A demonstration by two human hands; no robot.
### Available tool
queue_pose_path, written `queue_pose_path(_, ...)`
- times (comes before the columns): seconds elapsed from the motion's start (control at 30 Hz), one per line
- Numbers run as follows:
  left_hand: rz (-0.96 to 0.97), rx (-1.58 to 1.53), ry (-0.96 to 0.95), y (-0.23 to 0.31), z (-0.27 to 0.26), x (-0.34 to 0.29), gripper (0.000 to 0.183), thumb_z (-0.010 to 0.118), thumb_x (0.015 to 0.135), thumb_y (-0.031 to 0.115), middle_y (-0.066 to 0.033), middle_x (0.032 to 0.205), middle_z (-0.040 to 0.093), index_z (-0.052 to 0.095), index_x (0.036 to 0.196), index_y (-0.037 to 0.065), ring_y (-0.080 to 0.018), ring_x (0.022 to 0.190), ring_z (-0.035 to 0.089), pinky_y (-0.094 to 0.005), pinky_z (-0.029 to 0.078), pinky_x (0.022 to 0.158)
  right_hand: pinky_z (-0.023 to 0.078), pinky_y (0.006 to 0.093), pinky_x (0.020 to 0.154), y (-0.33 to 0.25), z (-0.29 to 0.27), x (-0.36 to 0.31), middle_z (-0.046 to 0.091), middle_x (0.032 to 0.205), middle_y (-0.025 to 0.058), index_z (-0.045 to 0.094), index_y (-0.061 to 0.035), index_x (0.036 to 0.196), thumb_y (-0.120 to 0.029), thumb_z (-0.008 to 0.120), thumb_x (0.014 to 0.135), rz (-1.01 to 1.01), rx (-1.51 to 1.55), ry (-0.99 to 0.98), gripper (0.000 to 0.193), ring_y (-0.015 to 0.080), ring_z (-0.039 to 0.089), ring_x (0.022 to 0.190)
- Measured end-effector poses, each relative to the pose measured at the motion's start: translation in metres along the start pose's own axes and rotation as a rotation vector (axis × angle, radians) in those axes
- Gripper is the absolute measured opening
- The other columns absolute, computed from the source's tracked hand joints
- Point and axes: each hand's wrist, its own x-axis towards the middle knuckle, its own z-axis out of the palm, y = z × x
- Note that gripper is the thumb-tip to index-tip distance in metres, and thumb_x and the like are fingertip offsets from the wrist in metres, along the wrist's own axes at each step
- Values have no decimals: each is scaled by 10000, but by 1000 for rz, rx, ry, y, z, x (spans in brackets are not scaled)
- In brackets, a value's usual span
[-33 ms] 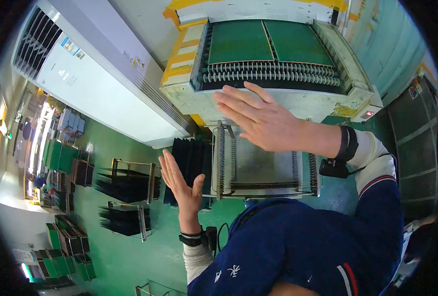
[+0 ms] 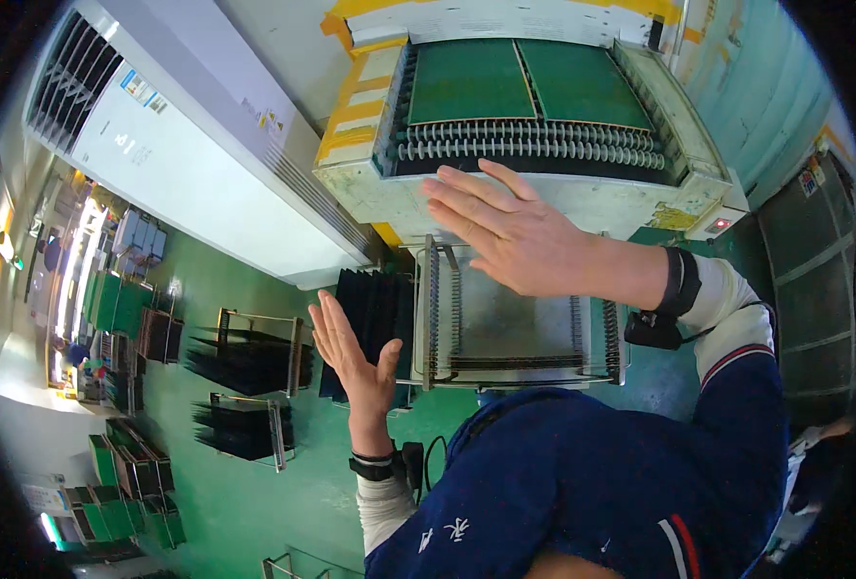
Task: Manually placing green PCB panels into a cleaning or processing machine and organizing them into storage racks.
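Observation:
Empty, with its fingers stretched out, my right hand [image 2: 510,232] hovers before the front wall of a roller conveyor machine [image 2: 543,198]. Two green flat panels [image 2: 471,82] lie side by side on its rollers [image 2: 534,145]. My left hand [image 2: 353,362] is raised to the left, its palm flat, thumb apart, holding nothing. It is nearest to a rack of dark upright panels [image 2: 385,314]. Below my right hand stands a metal rack [image 2: 519,333] with coiled spring sides and a few thin dark edges along its near side.
A tall white air conditioner [image 2: 196,154] leans across the upper left of the view. Two more racks of dark panels [image 2: 244,362] stand on the green floor [image 2: 322,482]. Stacked green panels [image 2: 119,304] are at the far left. A dark framed screen [image 2: 814,280] stands at the right.

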Motion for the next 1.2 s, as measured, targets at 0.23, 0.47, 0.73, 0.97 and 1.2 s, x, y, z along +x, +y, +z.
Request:
queue_pose_path(0.23,125,176,-98,22,-18,27,1002,560,776,659,-208,1526,197,253,1445,-22,-431,1412,120,-555,94,1105,205,492,1120,-6,4,-1,472,1351,157,430,34,1330,-183,717,714,56,90,-46,713,280,321,1354)
queue_pose_path(0.47,277,114,-144,46,-21,47,973,683,696,562,-133,1535,225,344,1418,5,-410,1416,128,-567,106,1101,237,489,1106,-14,21,-18,588,1197,125,605,-2,1047,-190,682,763,26,87,-47,349,257,423,1275)
queue_pose_path(0.73,359,51,-167,59,-23,57,936,709,684,527,-105,1522,267,382,1406,29,-381,1411,179,-551,140,1100,457,445,810,-8,36,-41,649,900,115,611,-44,772,-148,640,801,123,302,-187,111,318,609,902)
queue_pose_path(0.97,403,3,-141,58,-18,61,798,713,719,457,-97,1415,421,449,1350,46,-341,1368,283,-519,225,1090,468,454,642,-5,135,-131,630,778,152,627,-64,929,-155,529,884,421,512,-286,141,378,588,708)
queue_pose_path(1.2,348,-115,-171,11,17,33,271,733,760,231,-99,673,561,538,710,50,-305,676,568,-391,465,645,418,435,921,-13,189,-202,568,1215,176,644,-35,1032,-121,567,790,303,385,-598,268,368,518,1078)
